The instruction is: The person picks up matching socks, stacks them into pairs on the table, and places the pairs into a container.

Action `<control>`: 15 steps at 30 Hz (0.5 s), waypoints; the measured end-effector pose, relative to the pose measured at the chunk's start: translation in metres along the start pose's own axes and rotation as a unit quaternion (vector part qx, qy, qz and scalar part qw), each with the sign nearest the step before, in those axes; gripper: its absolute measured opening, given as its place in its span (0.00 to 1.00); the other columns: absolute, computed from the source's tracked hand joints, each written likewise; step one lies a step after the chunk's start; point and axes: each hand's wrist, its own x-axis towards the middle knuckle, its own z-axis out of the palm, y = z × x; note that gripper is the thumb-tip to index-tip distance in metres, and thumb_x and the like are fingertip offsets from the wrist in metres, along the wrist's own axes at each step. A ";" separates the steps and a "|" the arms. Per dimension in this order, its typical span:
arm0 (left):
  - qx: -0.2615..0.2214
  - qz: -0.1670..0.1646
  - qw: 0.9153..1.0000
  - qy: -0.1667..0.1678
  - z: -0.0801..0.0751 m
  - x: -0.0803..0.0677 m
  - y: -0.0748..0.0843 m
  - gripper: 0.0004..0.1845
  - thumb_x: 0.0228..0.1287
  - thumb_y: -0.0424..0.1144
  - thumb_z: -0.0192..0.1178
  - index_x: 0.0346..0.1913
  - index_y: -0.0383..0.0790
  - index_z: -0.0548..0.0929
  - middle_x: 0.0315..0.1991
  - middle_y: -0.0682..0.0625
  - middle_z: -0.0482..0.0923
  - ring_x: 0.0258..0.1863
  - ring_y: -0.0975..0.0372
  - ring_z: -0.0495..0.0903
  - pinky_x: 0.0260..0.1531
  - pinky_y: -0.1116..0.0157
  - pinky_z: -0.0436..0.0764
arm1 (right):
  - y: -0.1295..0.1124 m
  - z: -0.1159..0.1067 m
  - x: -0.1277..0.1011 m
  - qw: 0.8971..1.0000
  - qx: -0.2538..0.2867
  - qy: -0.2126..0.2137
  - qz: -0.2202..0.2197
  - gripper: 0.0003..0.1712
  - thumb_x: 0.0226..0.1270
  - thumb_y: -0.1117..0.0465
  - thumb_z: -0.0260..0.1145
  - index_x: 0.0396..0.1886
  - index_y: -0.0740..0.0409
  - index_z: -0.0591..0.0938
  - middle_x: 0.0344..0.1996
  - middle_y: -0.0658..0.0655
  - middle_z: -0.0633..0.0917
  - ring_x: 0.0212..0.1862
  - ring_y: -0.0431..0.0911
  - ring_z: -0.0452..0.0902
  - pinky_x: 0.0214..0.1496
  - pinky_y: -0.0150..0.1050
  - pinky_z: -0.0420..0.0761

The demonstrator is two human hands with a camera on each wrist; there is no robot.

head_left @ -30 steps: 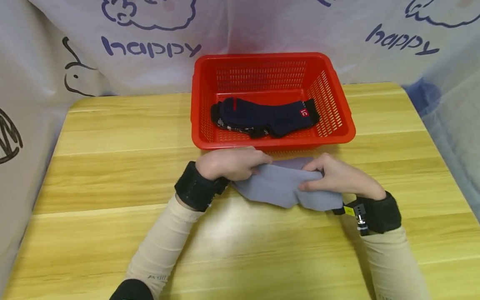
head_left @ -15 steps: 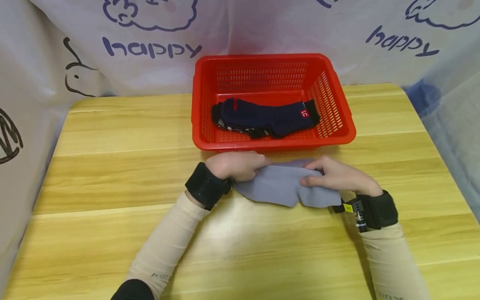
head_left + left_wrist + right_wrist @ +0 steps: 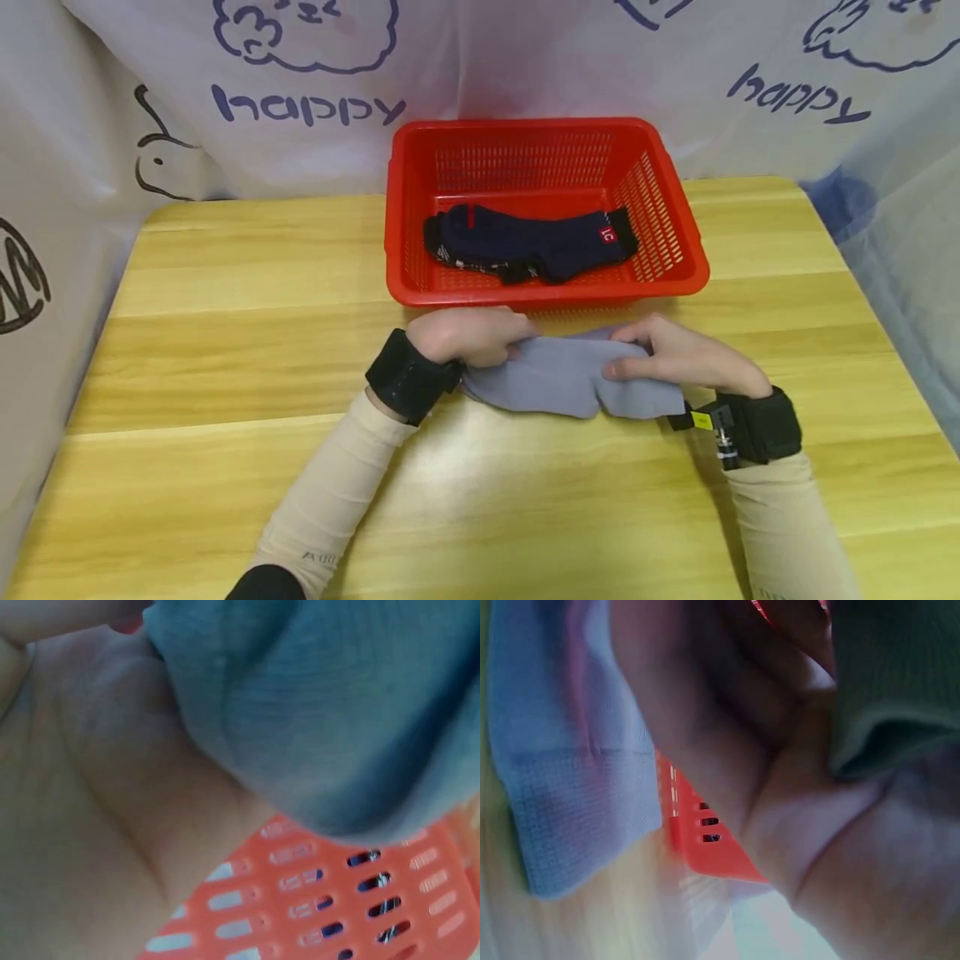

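Observation:
In the head view a pair of grey-blue socks [image 3: 558,383] stretches sideways in front of the red basket, one sock partly behind the other. My left hand [image 3: 472,335] pinches the left end between curled fingers and thumb. Toward the right end my right hand [image 3: 675,354] grips the fabric, thumb on the near face. Seen from the left wrist, the sock [image 3: 315,712] hangs across the palm with the basket behind it. The right wrist view shows one ribbed sock cuff [image 3: 585,817] hanging at the left and a second, darker cuff edge [image 3: 896,727] at the palm.
The red plastic basket [image 3: 547,293] stands just beyond both hands, near the cloth-covered wall. Inside it lie navy socks [image 3: 540,242] with a red label, over darker patterned ones. The wooden table [image 3: 225,350] extends on both sides and toward the person.
My left hand has shifted slightly right, toward the other hand. The right hand keeps its grip, and the socks hold nearly the same shape. The whole head view has tilted up slightly.

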 end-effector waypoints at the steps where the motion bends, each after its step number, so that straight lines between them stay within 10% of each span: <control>1: 0.009 -0.003 1.000 0.002 0.001 0.000 0.000 0.05 0.70 0.35 0.55 0.44 0.45 0.78 0.30 0.55 0.68 0.37 0.61 0.71 0.40 0.67 0.68 | 0.001 0.000 0.000 1.000 0.003 0.003 0.001 0.17 0.64 0.56 0.69 0.20 0.53 0.73 0.16 0.45 0.64 0.20 0.35 0.63 0.27 0.30 0.62; 15: 0.051 -0.053 0.996 0.042 0.006 0.002 -0.006 0.08 0.64 0.29 0.53 0.31 0.46 0.76 0.24 0.56 0.67 0.28 0.62 0.69 0.33 0.69 0.65 | 0.016 -0.007 -0.001 0.994 0.058 0.086 0.042 0.12 0.60 0.57 0.73 0.34 0.59 0.80 0.23 0.48 0.69 0.26 0.39 0.65 0.28 0.33 0.66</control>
